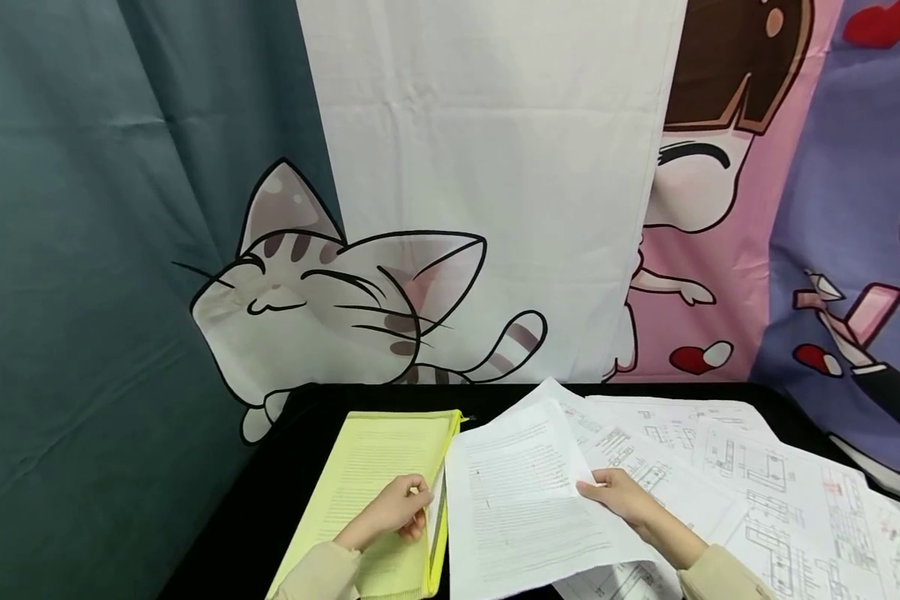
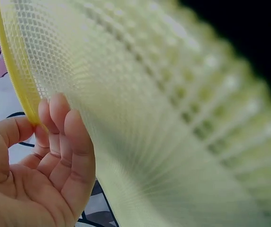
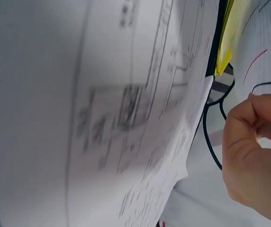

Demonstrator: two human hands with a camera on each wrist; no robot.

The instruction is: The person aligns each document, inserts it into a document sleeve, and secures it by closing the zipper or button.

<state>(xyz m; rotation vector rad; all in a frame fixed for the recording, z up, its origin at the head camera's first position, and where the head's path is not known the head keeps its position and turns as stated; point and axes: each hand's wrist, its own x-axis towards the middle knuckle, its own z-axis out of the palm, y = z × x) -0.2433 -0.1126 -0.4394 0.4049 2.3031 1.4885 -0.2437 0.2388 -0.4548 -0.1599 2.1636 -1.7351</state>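
A yellow mesh zip folder (image 1: 378, 454) with printed pages showing through it lies on the left of the black table. My left hand (image 1: 401, 510) pinches its zip edge between thumb and forefinger. In the left wrist view the other fingers of that hand lie in front of the folder's mesh (image 2: 140, 123). My right hand (image 1: 621, 496) pinches the right edge of a white printed sheet (image 1: 525, 508), which has lines of text and a few red marks. The sheet is raised and slightly bent, and its left edge comes close to the folder. In the right wrist view, thumb and forefinger (image 3: 254, 111) meet at the paper.
Several sheets with technical drawings (image 1: 780, 500) overlap across the right side of the black table (image 1: 232, 533). Some lie under the held sheet and my right forearm. Behind the table hangs a curtain (image 1: 495, 167) printed with a cartoon cat and figures.
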